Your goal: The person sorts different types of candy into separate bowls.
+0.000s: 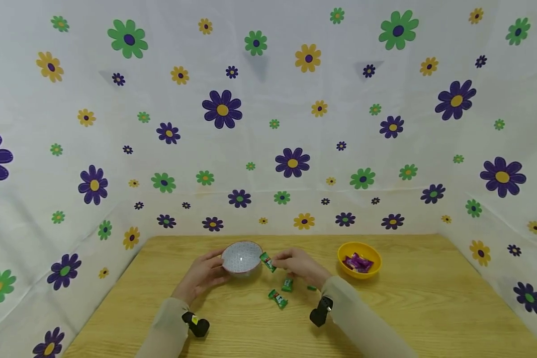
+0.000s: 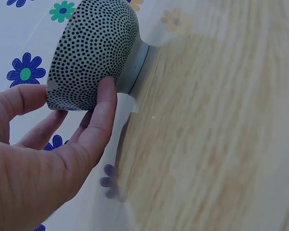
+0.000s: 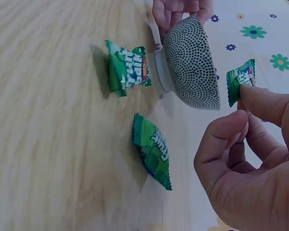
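My left hand holds the side of a dotted bowl, thumb near its rim and fingers against the outside, as the left wrist view shows on the bowl. The right hand pinches a green wrapped candy between thumb and fingers, beside the bowl's right rim. In the right wrist view that candy is up off the table. Two more green candies lie on the wood below, and a bit of green shows by the right wrist.
A yellow bowl with several purple wrapped candies stands to the right of the right hand. The wooden table meets a white flower-printed cloth at the back and sides.
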Tool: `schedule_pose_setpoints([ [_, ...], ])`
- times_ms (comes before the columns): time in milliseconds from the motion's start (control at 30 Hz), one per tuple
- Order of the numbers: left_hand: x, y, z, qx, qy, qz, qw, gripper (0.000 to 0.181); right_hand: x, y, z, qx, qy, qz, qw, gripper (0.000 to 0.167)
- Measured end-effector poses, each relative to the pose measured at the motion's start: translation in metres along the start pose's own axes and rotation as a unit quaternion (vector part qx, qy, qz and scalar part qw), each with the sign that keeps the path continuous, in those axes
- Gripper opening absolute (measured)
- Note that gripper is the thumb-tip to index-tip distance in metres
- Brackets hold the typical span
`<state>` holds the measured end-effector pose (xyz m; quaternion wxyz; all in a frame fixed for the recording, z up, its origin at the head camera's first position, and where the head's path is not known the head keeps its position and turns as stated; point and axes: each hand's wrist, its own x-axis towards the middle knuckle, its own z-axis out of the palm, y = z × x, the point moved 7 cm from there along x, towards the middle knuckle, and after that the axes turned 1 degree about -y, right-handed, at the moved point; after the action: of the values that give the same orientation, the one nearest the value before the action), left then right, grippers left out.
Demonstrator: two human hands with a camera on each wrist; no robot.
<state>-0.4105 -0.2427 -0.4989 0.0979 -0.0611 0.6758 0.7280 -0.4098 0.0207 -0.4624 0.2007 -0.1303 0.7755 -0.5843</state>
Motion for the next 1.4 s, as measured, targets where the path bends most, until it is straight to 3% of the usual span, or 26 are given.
schedule_pose_setpoints([
  [333, -0.001, 0.001, -0.003, -0.001, -0.001, 0.004, 1.0000, 0.051, 0.017, -0.020, 0.017, 0.023, -0.010, -0.023, 0.9994, 0.025],
  [533, -0.002, -0.001, -0.002, -0.006, 0.002, 0.003, 1.0000, 0.051, 0.025, -0.015, 0.028, 0.041, 0.007, -0.021, 0.9989, 0.025],
  [767, -0.003, -0.002, 0.001, -0.014, -0.007, -0.001, 0.9999, 0.051, 0.029, -0.008, 0.038, 0.096, 0.017, -0.012, 0.9952, 0.022],
  [1067, -0.003, 0.000, 0.002, -0.014, -0.013, 0.004, 0.9998, 0.051, 0.031, -0.006, 0.037, 0.125, 0.026, -0.020, 0.9916, 0.031],
  [1400, -0.003, 0.000, 0.001, -0.014, -0.013, 0.004, 0.9998, 0.052, 0.028, -0.003, 0.026, 0.112, 0.017, -0.015, 0.9934, 0.035],
])
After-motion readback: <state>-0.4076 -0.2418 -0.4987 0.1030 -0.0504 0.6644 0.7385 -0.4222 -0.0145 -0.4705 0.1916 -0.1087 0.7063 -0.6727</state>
